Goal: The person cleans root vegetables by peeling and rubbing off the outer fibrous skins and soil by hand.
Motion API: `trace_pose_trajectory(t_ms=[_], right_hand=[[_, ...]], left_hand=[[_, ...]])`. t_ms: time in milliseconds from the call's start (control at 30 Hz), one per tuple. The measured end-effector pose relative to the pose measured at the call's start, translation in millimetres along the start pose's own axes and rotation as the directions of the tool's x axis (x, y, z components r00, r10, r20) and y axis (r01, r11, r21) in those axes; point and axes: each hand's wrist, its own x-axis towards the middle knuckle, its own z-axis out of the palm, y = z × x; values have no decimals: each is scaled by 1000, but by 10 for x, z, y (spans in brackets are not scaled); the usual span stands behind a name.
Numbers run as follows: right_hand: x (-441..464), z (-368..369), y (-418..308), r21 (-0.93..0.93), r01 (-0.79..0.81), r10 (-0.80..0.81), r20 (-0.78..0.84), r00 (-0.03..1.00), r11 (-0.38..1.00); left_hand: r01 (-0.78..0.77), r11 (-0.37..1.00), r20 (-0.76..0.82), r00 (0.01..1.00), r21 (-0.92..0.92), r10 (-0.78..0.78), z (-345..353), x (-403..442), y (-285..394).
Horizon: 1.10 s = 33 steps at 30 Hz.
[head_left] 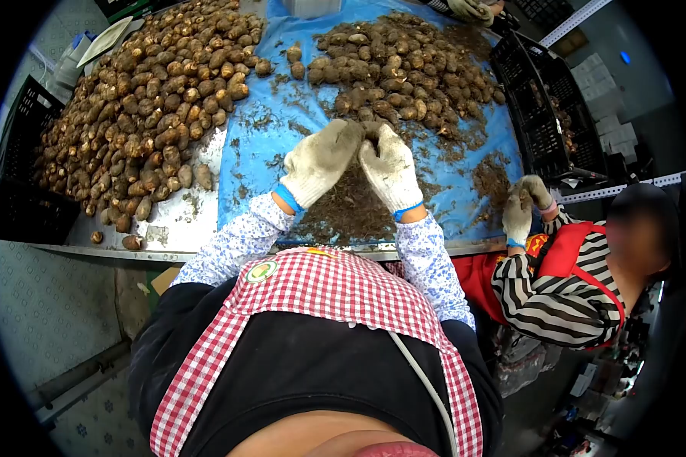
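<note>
My left hand (327, 158), in a soiled white knit glove with a blue cuff, meets my right hand (389, 161) above the blue sheet. Both are closed around a small brown taro (371, 128), mostly hidden by the gloved fingers. Below them lies a heap of loose brown root fibres (351, 207). Just beyond my hands spreads a pile of hairy, dirt-covered taros (404, 72). To the left a larger pile of cleaner-looking taros (156, 99) covers the metal tabletop (194, 221).
Black plastic crates stand at the right (537, 107) and left (30, 198) edges of the table. At my right a co-worker in a striped top and red apron holds gloved hands (522, 206) together at the table edge. The blue sheet (255, 164) carries scattered fibres.
</note>
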Motion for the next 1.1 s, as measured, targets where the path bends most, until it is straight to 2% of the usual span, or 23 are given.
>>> trace_pose_trajectory(t_ms=[67, 100, 133, 167, 200, 267, 300, 333, 367, 400, 467, 500, 533, 633, 667, 767, 800, 833, 867, 900, 967, 1000, 1100], right_hand=[[-38, 24, -5, 26, -82, 81, 12, 997, 996], [-44, 33, -10, 39, -123, 122, 19, 992, 992], [-42, 29, -8, 127, -96, 102, -41, 994, 987], [-53, 40, 44, 143, -220, 226, -22, 974, 965], [-67, 44, 47, 212, -228, 240, -30, 970, 950], [-71, 51, 19, 276, -217, 230, -14, 973, 936], [-70, 65, 10, 272, -203, 208, 12, 978, 941], [-79, 70, 2, 269, -191, 188, 38, 981, 944], [-66, 5, -104, -27, -109, 110, 26, 994, 994], [-61, -26, -122, 8, -139, 138, 43, 989, 990], [-40, -47, -60, 58, -171, 169, 46, 985, 984], [-44, -35, 10, 73, -176, 174, 32, 984, 982], [-49, -37, 41, 88, -180, 179, 20, 984, 980], [-48, -68, 23, 272, -347, 350, 39, 936, 898], [-69, -88, 31, 363, -451, 447, 100, 889, 815], [-84, -30, 36, 412, -430, 347, 262, 900, 804], [-86, -77, 14, -23, -275, 273, 232, 934, 961], [-91, -74, 0, -35, -247, 249, 191, 949, 968], [-91, -88, -4, -46, -287, 291, 193, 937, 957], [-73, -97, 4, -57, -322, 327, 193, 925, 945], [-103, -28, 231, -101, -191, 205, 147, 968, 976], [-117, -3, 343, -125, -122, 138, 129, 982, 985], [-81, -11, 449, -208, -147, 175, 124, 977, 967]], left_hand=[[293, 905, 67, 956, -307, -287, -24, 70, 91], [495, 762, 168, 866, -417, -471, -46, 87, 153], [664, 563, 290, 735, -492, -613, -129, 141, 334], [719, 517, 359, 686, -464, -633, -211, 182, 446], [770, 470, 424, 633, -432, -647, -296, 216, 539], [706, 522, 428, 706, -478, -564, -271, 190, 343], [579, 603, 356, 814, -549, -458, -83, 95, -89], [385, 774, 200, 923, -502, -329, 45, 33, -178], [170, 912, 24, 985, -374, -173, 172, -27, -263], [-12, 981, -144, 989, -196, -17, 299, -90, -349], [226, 882, 7, 969, -412, -245, 194, -8, -175], [492, 668, 234, 866, -558, -442, -54, 114, 248], [708, 369, 477, 690, -603, -545, -191, 175, 479], [791, -125, 791, 558, -599, -251, -269, 143, 217], [783, -116, 752, 529, -612, -393, -222, 146, 226], [720, 62, 591, 613, -691, -525, -171, 149, 399], [742, 196, 570, 632, -642, -526, -200, 151, 474], [749, 324, 551, 651, -578, -522, -237, 156, 554], [739, 447, 533, 674, -504, -512, -252, 156, 587], [757, 399, 577, 653, -518, -490, -252, 164, 570], [790, 299, 657, 612, -535, -441, -279, 195, 505], [775, 170, 705, 627, -609, -331, -242, 170, 379], [847, -160, 847, 454, -507, -276, -229, 116, 20]])
